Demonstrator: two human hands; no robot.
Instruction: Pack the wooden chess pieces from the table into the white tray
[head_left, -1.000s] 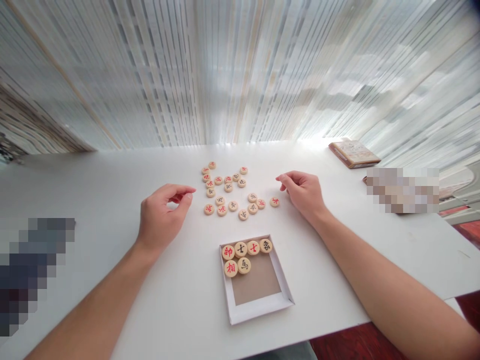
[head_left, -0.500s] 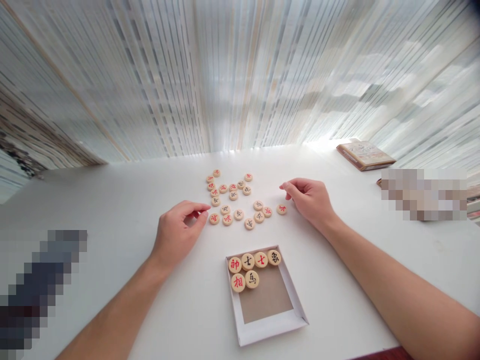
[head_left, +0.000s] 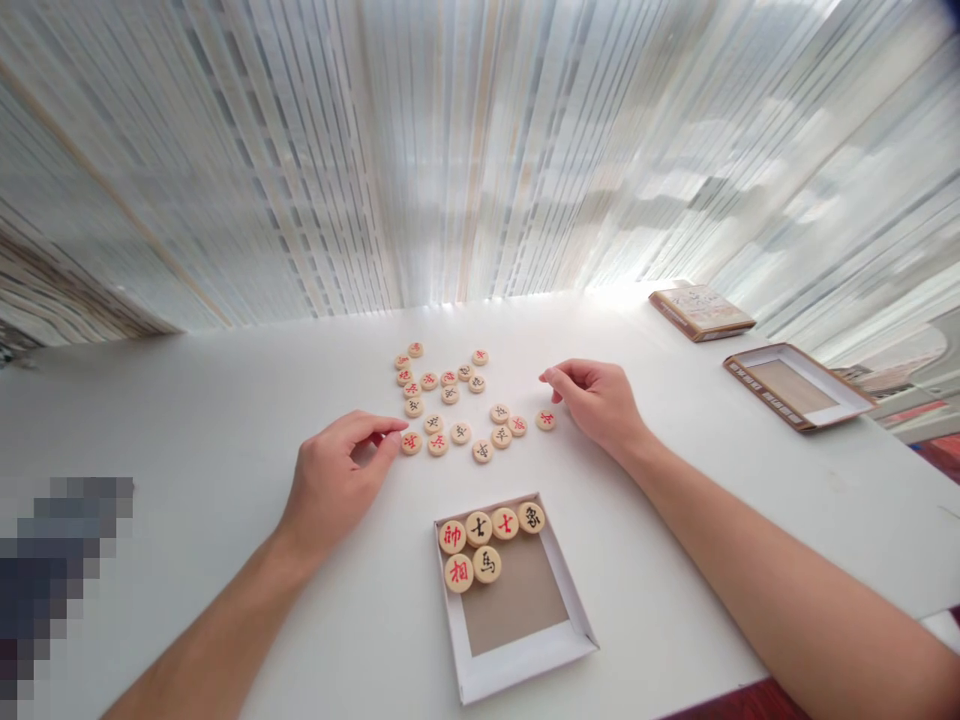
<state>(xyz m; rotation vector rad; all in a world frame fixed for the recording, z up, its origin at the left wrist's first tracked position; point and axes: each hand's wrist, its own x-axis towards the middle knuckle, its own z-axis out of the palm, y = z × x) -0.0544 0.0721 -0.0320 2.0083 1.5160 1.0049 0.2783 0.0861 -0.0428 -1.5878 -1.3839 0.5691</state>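
Note:
My left hand (head_left: 334,485) hovers at the left end of the scattered Chinese chess pieces. Its thumb and index finger are slightly apart, right beside a red-lettered piece (head_left: 411,443), with nothing visibly held. My right hand (head_left: 600,400) rests with curled fingers near another red-lettered piece (head_left: 546,421), not touching it; no object shows in it. Between the hands lie several small round pieces (head_left: 450,395) with red or black characters. Closer to me, a shallow white box (head_left: 525,655) holds larger-looking pieces (head_left: 478,528): a row along its far side and two below at the left.
A closed flat box (head_left: 703,310) lies at the back right of the white table (head_left: 225,400). In front of it is an open brown-edged box lid (head_left: 799,385). A striped curtain (head_left: 450,150) hangs behind the table. A blurred-out dark object (head_left: 67,560) is at the left.
The view has turned slightly right, so everything appears shifted left. My left fingertips have come a little closer to the red-lettered piece. My right hand looks nearly unchanged.

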